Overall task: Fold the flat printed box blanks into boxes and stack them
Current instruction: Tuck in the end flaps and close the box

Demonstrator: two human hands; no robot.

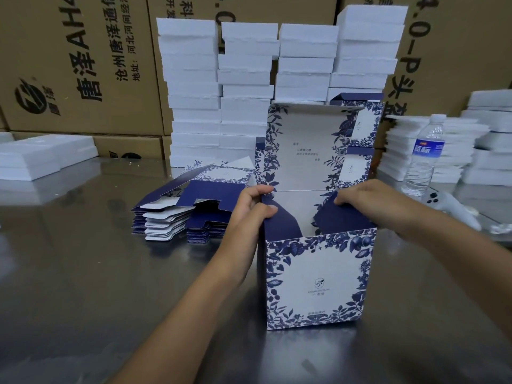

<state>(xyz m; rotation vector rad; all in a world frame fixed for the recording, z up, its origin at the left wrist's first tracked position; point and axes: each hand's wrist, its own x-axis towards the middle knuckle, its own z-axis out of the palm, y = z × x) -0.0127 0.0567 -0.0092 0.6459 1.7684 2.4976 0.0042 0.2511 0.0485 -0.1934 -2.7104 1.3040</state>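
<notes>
A blue-and-white floral printed box (315,284) stands upright on the steel table, its lid flap (304,145) raised at the back. My left hand (253,209) grips the box's upper left edge and its dark blue side flap. My right hand (368,202) holds the dark blue right side flap, which tilts inward over the opening. To the left lies a pile of flat printed blanks (191,206). Folded printed boxes (363,128) are stacked behind the raised lid, mostly hidden.
Tall stacks of white foam trays (249,87) stand at the back, with more at the left (41,156) and right (432,145). A water bottle (424,156) and a white controller (448,206) sit right of the box. Brown cartons (77,65) line the wall.
</notes>
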